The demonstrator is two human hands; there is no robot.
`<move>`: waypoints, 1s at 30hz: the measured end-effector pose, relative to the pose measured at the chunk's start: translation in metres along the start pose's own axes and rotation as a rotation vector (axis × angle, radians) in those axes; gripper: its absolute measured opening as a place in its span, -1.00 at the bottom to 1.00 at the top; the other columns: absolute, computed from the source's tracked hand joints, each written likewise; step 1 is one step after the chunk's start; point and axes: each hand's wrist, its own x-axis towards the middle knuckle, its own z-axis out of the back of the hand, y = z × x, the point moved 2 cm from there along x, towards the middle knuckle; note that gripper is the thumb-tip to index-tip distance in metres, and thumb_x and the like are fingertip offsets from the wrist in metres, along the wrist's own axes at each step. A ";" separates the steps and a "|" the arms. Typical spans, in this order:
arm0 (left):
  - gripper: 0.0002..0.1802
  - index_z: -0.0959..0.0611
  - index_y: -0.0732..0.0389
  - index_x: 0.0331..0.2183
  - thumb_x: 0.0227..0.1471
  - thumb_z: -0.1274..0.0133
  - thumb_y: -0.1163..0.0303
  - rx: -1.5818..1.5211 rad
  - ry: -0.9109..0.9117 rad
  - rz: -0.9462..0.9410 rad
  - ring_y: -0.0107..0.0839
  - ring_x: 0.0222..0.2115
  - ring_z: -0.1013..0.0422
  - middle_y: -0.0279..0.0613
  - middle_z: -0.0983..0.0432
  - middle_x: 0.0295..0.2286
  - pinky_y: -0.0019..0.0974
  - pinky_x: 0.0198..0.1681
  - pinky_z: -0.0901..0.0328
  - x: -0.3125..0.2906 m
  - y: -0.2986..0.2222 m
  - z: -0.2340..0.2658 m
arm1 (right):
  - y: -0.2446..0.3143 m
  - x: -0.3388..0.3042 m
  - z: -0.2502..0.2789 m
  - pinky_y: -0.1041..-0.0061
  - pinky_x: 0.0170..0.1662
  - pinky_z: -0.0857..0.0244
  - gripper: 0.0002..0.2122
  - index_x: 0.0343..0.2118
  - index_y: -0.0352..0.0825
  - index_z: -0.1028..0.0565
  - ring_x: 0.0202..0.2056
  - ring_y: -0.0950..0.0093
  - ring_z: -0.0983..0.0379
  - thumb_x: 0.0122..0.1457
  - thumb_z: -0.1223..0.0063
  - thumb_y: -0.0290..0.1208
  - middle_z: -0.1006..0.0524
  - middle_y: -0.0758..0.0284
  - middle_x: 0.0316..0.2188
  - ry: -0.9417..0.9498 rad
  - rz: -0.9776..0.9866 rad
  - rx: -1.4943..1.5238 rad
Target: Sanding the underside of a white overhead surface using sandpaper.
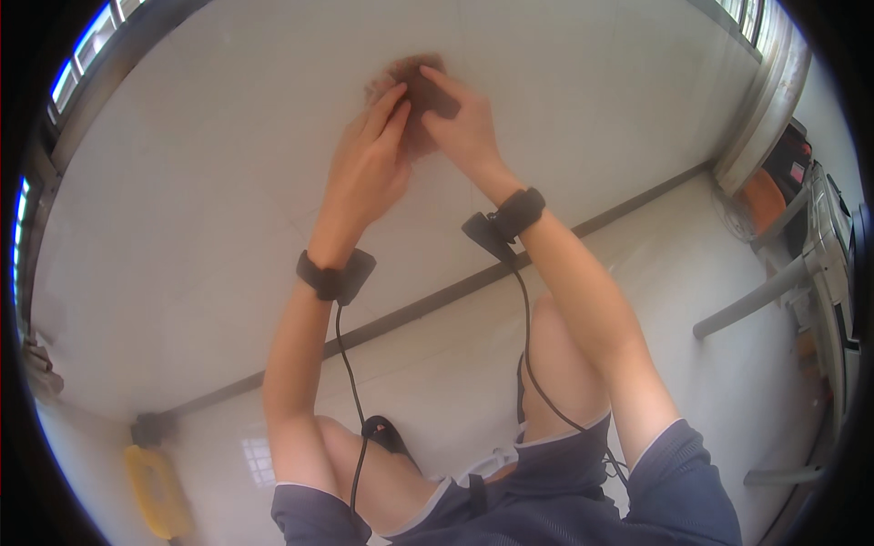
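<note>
At the upper centre of the frame we see both hands raised together against the white wall (209, 164): the left hand (369, 168) has its fingers pressed flat against a brownish patch (414, 68) on the wall, while the right hand (464, 127) pinches a small dark flat piece (435, 94) between thumb and fingers, right over that patch. Each wrist carries a black strap, the left wristband (332, 276) and the right wristband (510, 218), with thin black cables (526, 328) running down toward the lower centre. At the lower left we see a yellow object (157, 491) on the floor.
</note>
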 end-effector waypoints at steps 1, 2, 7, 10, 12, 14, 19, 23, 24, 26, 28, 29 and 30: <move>-0.39 -0.55 0.36 0.05 -0.15 -0.03 0.69 0.172 -0.032 -0.049 -0.10 0.14 -0.29 -0.16 -0.33 0.18 -0.07 0.14 -0.27 0.002 0.000 -0.002 | -0.003 -0.001 0.001 0.37 0.08 -0.39 -0.46 0.13 -0.37 -0.49 -0.02 0.15 -0.54 -0.03 -0.08 -0.58 -0.60 0.05 -0.06 0.000 -0.004 -0.004; -0.39 -0.54 0.39 0.05 -0.15 -0.05 0.68 0.344 -0.064 -0.099 -0.09 0.14 -0.30 -0.15 -0.32 0.19 -0.06 0.14 -0.28 0.003 -0.002 -0.004 | -0.005 -0.002 0.002 0.37 0.07 -0.40 -0.46 0.13 -0.37 -0.49 -0.03 0.14 -0.54 -0.03 -0.07 -0.58 -0.59 0.05 -0.06 -0.041 0.049 -0.022; -0.35 -0.50 0.39 0.08 -0.15 -0.09 0.63 0.510 -0.120 -0.079 -0.06 0.14 -0.29 -0.06 -0.27 0.21 -0.06 0.15 -0.28 0.001 -0.012 -0.026 | -0.006 -0.008 0.014 0.36 0.05 -0.41 -0.48 0.11 -0.36 -0.51 -0.04 0.12 -0.53 -0.03 -0.07 -0.58 -0.59 0.05 -0.06 -0.112 0.051 -0.052; -0.33 -0.48 0.37 0.11 -0.14 -0.09 0.61 0.377 -0.047 -0.037 -0.02 0.15 -0.28 -0.04 -0.24 0.23 -0.06 0.17 -0.26 0.001 -0.009 -0.047 | -0.020 -0.009 0.023 0.37 0.05 -0.40 -0.49 0.09 -0.37 -0.53 -0.05 0.16 -0.54 -0.03 -0.06 -0.58 -0.59 0.08 -0.06 0.017 -0.057 -0.119; -0.32 -0.47 0.37 0.12 -0.13 -0.09 0.60 0.246 0.017 -0.024 0.01 0.15 -0.26 -0.04 -0.23 0.23 -0.06 0.18 -0.26 0.001 -0.008 -0.056 | -0.036 -0.013 0.031 0.38 0.06 -0.38 -0.50 0.08 -0.37 -0.54 -0.05 0.21 -0.55 -0.02 -0.06 -0.58 -0.60 0.11 -0.06 -0.010 -0.103 -0.003; -0.37 -0.49 0.36 0.09 -0.11 -0.09 0.57 0.020 -0.036 -0.021 0.02 0.10 -0.32 -0.02 -0.26 0.21 -0.04 0.14 -0.29 0.003 -0.006 -0.052 | -0.038 -0.010 0.034 0.38 0.06 -0.38 -0.51 0.08 -0.37 -0.54 -0.05 0.23 -0.55 -0.02 -0.05 -0.57 -0.60 0.13 -0.06 -0.063 -0.044 -0.012; -0.35 -0.46 0.34 0.13 -0.09 -0.06 0.58 0.075 0.132 0.027 0.10 0.20 -0.24 0.03 -0.21 0.26 -0.01 0.19 -0.27 0.007 -0.004 -0.043 | -0.044 -0.015 0.036 0.39 0.05 -0.38 -0.51 0.08 -0.36 -0.54 -0.03 0.24 -0.54 -0.02 -0.06 -0.57 -0.60 0.12 -0.06 -0.041 -0.026 -0.039; -0.43 -0.52 0.32 0.07 -0.06 -0.09 0.51 0.127 0.122 0.086 -0.10 0.08 -0.38 -0.06 -0.37 0.15 -0.05 0.12 -0.29 0.003 -0.002 -0.038 | -0.040 -0.031 0.024 0.36 0.03 -0.39 -0.50 0.08 -0.38 -0.53 0.01 0.22 -0.51 -0.03 -0.07 -0.57 -0.58 0.07 -0.04 0.103 -0.177 -0.075; -0.43 -0.52 0.32 0.07 -0.06 -0.09 0.51 0.137 0.122 0.093 -0.10 0.08 -0.38 -0.06 -0.37 0.15 -0.05 0.12 -0.29 0.000 -0.001 -0.035 | -0.033 -0.031 0.020 0.34 0.03 -0.40 -0.50 0.09 -0.40 -0.52 0.03 0.21 -0.50 -0.03 -0.08 -0.56 -0.57 0.04 -0.03 0.063 -0.054 -0.105; -0.46 -0.53 0.32 0.05 -0.05 -0.10 0.49 0.337 -0.067 -0.018 -0.13 0.07 -0.39 -0.07 -0.38 0.15 -0.07 0.08 -0.31 -0.003 -0.002 -0.023 | -0.016 -0.026 0.010 0.34 0.04 -0.40 -0.48 0.10 -0.42 -0.51 0.04 0.19 -0.49 -0.03 -0.08 -0.56 -0.55 0.02 0.01 0.084 0.010 -0.100; -0.46 -0.53 0.33 0.05 -0.04 -0.10 0.50 0.387 -0.023 -0.004 -0.12 0.07 -0.39 -0.06 -0.38 0.15 -0.08 0.09 -0.31 -0.007 -0.002 -0.011 | -0.011 -0.024 0.001 0.33 0.06 -0.39 -0.47 0.11 -0.43 -0.49 0.05 0.17 -0.49 -0.03 -0.09 -0.55 -0.53 -0.01 0.04 0.097 0.069 -0.099; -0.46 -0.53 0.34 0.05 -0.03 -0.10 0.51 0.425 0.018 0.010 -0.11 0.08 -0.39 -0.06 -0.37 0.15 -0.09 0.10 -0.31 -0.009 -0.003 -0.006 | -0.015 -0.025 -0.006 0.32 0.09 -0.37 -0.45 0.12 -0.44 -0.48 0.06 0.15 -0.47 -0.04 -0.09 -0.54 -0.50 -0.02 0.08 0.158 -0.013 0.021; -0.46 -0.53 0.34 0.05 -0.03 -0.10 0.51 0.431 0.024 0.007 -0.11 0.08 -0.39 -0.06 -0.37 0.15 -0.09 0.10 -0.31 -0.010 -0.007 -0.003 | -0.020 -0.026 -0.011 0.30 0.13 -0.36 -0.43 0.13 -0.45 -0.47 0.08 0.13 -0.46 -0.05 -0.10 -0.53 -0.47 -0.03 0.11 0.218 -0.094 0.142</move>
